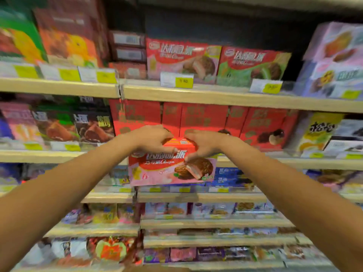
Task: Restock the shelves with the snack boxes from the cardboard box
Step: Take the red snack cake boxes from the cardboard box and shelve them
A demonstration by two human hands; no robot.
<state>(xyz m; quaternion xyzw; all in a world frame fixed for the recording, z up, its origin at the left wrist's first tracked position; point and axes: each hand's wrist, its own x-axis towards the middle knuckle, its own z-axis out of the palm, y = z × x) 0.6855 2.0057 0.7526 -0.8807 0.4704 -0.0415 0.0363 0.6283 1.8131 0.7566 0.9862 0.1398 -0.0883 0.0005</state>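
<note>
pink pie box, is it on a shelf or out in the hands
Out, in the hands. The left hand and right hand grip the pink pie box by its top, and it hangs before the shelf fronts.

Shelving: pale wood-tone shelves (59, 87) fill the whole view, stacked in tiers, each front edge a flat light board.
Bays: 2 bays meet at a vertical seam (120, 89) left of centre.
Back wall: a dark back panel (225, 24) shows behind the upper tier, in shadow.
Edge rail: a clear plastic rail (135, 75) runs along the shelf fronts.
Price tags: white-and-yellow price tags (176, 80) sit on the rail; print mostly blurred.
Light: bright on the shelf fronts, dim in the top recess.
</note>
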